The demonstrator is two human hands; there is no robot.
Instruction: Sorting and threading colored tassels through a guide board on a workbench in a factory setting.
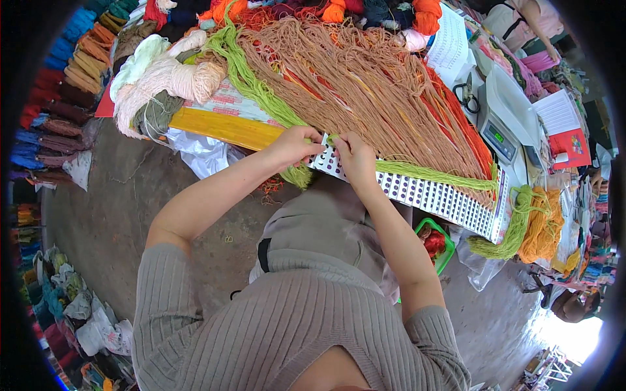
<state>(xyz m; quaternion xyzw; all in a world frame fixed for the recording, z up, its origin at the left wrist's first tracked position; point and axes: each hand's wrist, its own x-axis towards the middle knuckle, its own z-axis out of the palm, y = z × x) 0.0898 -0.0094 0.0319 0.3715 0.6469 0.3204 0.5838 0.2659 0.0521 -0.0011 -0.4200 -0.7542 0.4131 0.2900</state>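
Observation:
A long white card (417,193) with rows of dark holes lies along the table's near edge. At its left end my left hand (295,146) is closed in a pinch, fingertips against the card; what they hold is too small to make out. Just to the right, my right hand (357,161) pinches a bit of green yarn (332,139) over the card. A thick lime-green yarn hank (251,81) runs down from the far side and hangs over the edge beside my left hand. Brownish-pink yarn strands (352,85) fan out beyond the card, with more green yarn (433,174) along its top edge.
Cream skeins (192,81) and a yellow strip (225,127) lie left. To the right are black scissors (467,96), a digital scale (501,133), and green and orange hanks (540,218). A green basket (445,251) stands below the table. Another person (528,26) is at far right.

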